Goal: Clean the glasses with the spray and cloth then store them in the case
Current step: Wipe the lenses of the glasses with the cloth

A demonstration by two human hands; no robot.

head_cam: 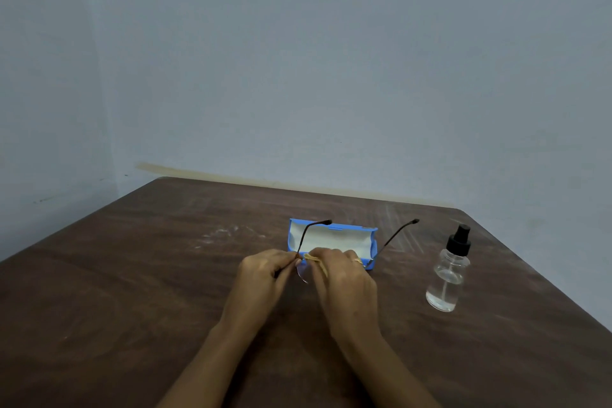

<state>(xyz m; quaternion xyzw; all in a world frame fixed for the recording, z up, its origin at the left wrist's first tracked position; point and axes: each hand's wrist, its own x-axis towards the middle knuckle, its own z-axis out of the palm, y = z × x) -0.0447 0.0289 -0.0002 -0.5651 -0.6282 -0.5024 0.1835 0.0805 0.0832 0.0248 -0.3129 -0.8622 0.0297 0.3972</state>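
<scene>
While the left hand (261,272) pinches the glasses (302,275) to hold them steady, the right hand (342,270) curls round the cloth (317,262), likely rubbing a lens. The open case (331,237) sits just past the fingers.

A scuffed dark wooden table (132,275) stands against plain pale blue-grey walls (298,60) in dim light.

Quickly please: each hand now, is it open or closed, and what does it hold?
Left hand: closed, pinching the glasses at the frame.
Right hand: closed, pinching the cloth against a lens.
</scene>
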